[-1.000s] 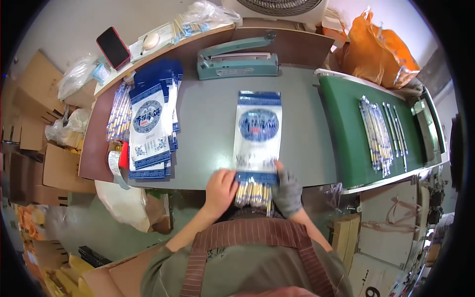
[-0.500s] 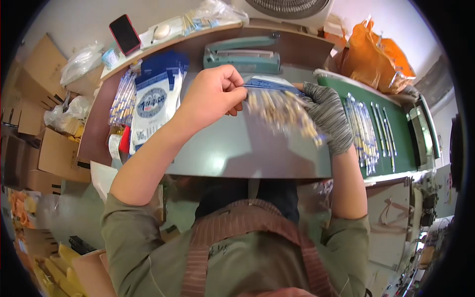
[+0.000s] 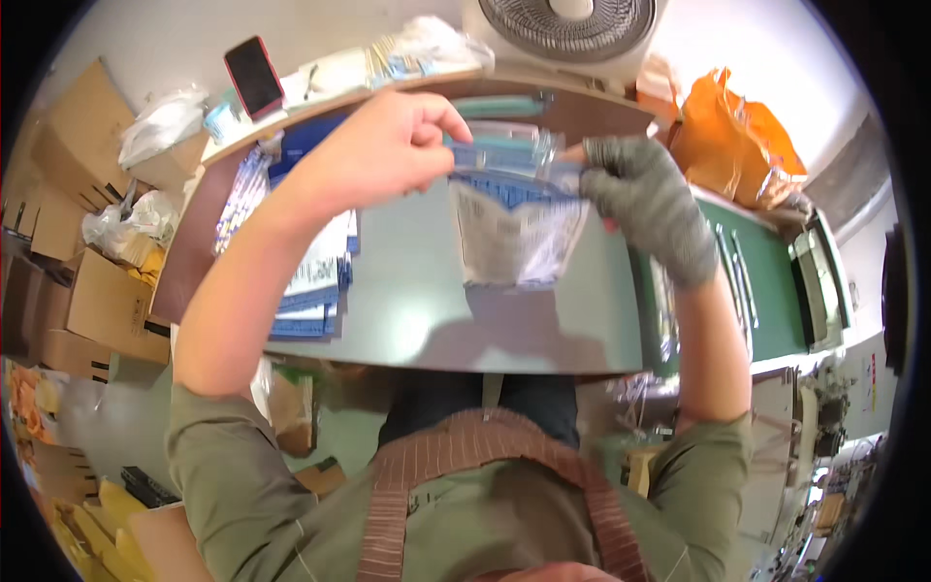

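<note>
Grey tabletop: bag held above it, before the green sealer
Left hand: fingertips pinching the bag's upper left edge
Right hand: gloved, clamped on the opposite edge
Stock: flat bags left, sticks right, apparently yet unused
Bag mouth: blurred, cannot tell whether sealed; contents hidden
Sealer: mostly covered behind bag and hands

a striped brown apron covers an olive shirt, with one grey glove.

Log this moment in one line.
left hand: at top left of bag; gloved right hand: gripping its top right; sealer: behind
</note>
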Demonstrator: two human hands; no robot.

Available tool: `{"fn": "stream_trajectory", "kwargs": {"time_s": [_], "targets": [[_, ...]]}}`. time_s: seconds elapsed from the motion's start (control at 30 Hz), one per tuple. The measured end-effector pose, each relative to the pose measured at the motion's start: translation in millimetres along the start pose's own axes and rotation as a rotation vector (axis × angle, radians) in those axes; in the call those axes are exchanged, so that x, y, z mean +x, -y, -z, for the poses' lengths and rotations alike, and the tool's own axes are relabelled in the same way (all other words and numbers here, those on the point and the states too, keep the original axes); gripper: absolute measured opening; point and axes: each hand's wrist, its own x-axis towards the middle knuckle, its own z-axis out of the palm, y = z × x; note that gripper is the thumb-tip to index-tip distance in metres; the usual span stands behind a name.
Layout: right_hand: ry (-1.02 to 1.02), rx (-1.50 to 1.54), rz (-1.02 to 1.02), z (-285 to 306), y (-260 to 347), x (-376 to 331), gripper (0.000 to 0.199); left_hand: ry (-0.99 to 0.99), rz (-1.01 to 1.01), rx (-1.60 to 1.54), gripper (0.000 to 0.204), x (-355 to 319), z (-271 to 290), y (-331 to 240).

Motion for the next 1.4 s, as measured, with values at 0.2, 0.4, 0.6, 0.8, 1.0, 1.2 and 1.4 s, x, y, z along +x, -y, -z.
{"fn": "stream_trajectory", "kwargs": {"time_s": [0.2, 0.4, 0.6, 0.8, 1.0, 1.2, 1.4], "targets": [[0.052, -0.030, -0.115, -7.9, -10.5, 22.7, 0.028, -0.061, -0.102, 0.184, 0.025, -7.4, 1.8, 4.6], [0.058, 0.113, -0.131, -26.1, -15.4, 48.7, 0.027, -0.196, -0.293, 0.385, 0.104, 4.3, -12.8, 24.5], [0.015, 0.413, -0.095, -43.7, -33.0, 96.5, 0.027, -0.247, -0.317, 0.538, 0.076, 33.7, -15.8, 50.0], [0.074, 0.306, -0.197, -30.2, -31.4, 93.5, 0.020, -0.088, -0.109, 0.637, 0.037, 42.5, -4.4, 52.2], [0.051, 0.350, -0.143, -28.3, -52.5, 95.3, 0.023, -0.196, -0.289, 0.517, 0.024, 54.8, -14.3, 50.6], [-0.118, 0.346, -0.056, -3.2, -63.7, 66.8, 0.035, -0.430, -0.269, 0.701, 0.013, 58.0, -10.9, 57.0], [-0.393, -0.970, -0.453, 106.6, -225.8, -48.5, 0.049, -0.321, -0.589, 1.039, 0.005, -8.0, -48.4, 69.7]]}}
